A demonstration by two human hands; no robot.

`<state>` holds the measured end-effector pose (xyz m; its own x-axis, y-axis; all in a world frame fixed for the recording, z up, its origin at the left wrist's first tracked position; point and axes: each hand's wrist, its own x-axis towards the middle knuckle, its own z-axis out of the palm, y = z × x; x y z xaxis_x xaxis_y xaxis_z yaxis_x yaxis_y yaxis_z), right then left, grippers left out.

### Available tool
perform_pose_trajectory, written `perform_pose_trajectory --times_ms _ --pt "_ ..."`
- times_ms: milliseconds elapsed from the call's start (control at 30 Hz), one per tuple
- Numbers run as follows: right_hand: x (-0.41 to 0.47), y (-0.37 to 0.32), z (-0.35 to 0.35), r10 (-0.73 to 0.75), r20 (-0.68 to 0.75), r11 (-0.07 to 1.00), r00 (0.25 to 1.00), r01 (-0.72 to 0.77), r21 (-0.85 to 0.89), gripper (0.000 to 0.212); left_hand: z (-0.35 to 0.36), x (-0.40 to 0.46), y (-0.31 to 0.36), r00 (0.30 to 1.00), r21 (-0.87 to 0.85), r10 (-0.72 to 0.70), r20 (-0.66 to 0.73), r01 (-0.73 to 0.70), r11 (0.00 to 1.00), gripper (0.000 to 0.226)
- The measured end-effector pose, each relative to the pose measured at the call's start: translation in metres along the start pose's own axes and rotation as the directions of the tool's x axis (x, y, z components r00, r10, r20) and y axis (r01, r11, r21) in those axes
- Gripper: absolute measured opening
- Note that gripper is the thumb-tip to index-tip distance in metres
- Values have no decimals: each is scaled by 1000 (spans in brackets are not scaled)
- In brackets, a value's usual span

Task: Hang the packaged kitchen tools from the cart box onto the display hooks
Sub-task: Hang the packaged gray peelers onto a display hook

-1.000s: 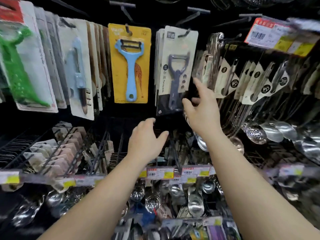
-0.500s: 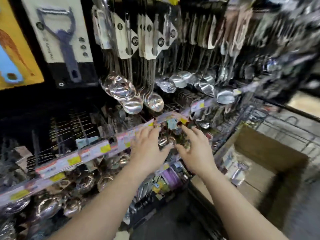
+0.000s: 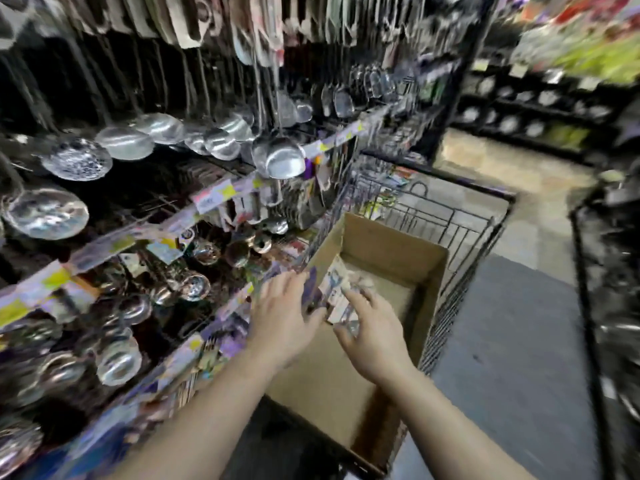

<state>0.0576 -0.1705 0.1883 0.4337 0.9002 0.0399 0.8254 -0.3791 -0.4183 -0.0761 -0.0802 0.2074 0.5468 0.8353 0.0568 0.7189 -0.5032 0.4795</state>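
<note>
An open cardboard box (image 3: pixel 394 245) sits in a black wire cart (image 3: pixel 464 233) beside the shelving. Inside it lie a few packaged kitchen tools (image 3: pixel 334 289) on pale printed cards, blurred by motion. My left hand (image 3: pixel 287 313) reaches over the box's left wall, fingers straight, at the left edge of the packages. Just right of them, my right hand (image 3: pixel 372 332) hovers with spread fingers whose tips are on or just above the cards. Neither hand plainly grips anything. Display hooks carry carded tools (image 3: pixel 194 26) along the top left.
Steel ladles and skimmers (image 3: pixel 277 157) hang in rows on the left, above shelf rails with price tags (image 3: pixel 221 195). Lower shelves hold more metal strainers (image 3: pixel 117 358). Grey and tan aisle floor (image 3: pixel 512 341) lies right of the cart, with another dark rack (image 3: pixel 613 271) at the far right.
My view has swung right and down from the peeler hooks to the cart box. Both hands dropped from the display and now reach into the box at the packages.
</note>
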Motion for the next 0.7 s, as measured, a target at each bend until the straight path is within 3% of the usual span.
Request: perform_pose_trajectory --times_ms 333,700 --pt "74 65 -4 148 -8 982 989 -146 120 64 61 37 16 987 -12 12 158 -10 1000 67" --pt "124 106 67 361 96 915 928 -372 155 65 126 184 -6 947 -44 32 319 -19 999 64"
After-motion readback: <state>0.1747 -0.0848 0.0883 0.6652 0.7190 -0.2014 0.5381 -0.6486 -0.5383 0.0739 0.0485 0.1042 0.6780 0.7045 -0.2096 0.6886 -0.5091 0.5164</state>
